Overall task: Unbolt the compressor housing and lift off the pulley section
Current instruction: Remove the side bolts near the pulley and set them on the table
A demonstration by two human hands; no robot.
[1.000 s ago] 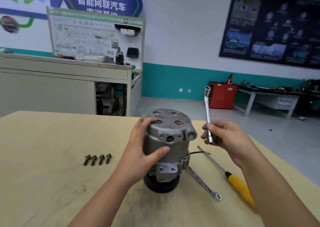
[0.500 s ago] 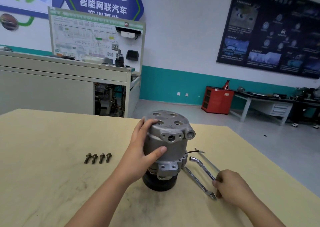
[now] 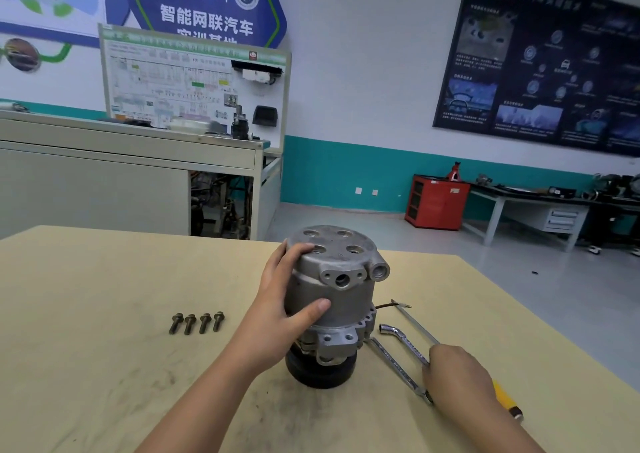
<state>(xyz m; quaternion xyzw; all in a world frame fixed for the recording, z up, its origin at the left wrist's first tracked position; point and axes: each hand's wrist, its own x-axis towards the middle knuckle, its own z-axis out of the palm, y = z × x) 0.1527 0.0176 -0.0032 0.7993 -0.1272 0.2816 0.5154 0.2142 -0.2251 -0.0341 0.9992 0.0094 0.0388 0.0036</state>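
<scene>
- Gripping the grey cast-metal compressor housing (image 3: 332, 279) is your left hand (image 3: 277, 317), with the fingers curled over its top edge and the thumb pressed on its front. The housing stands upright on its black round pulley (image 3: 322, 374) near the middle of the pale wooden counter (image 3: 86, 296).
- Your right hand (image 3: 457, 380) lies knuckles-up over the near ends of the tools, touching the chrome L-shaped socket wrench (image 3: 401, 341). Its fingers are hidden, so you cannot tell whether they clasp the wrench or lie loose.
- One container shows: a red metal cabinet (image 3: 436, 203) on the floor by the far wall. What its shelves hold is too small to tell.
- A second ago you held that wrench upright in the air beside the housing. It now lies flat on the counter to the right of the housing. Your left hand keeps the same grip, and the bolts have not shifted.
- Four dark flanged bolts (image 3: 197, 322) lie in a row left of the housing, well apart from it.
- Four round holes show in the housing's top face, one partly under your fingertip.
- Three long tools lie to the right: the wrench, a flat chrome spanner (image 3: 394, 366) just beside it, and a yellow-handled screwdriver (image 3: 415, 324).
- One thin black wire (image 3: 384, 305) sticks out from the housing's right side.
</scene>
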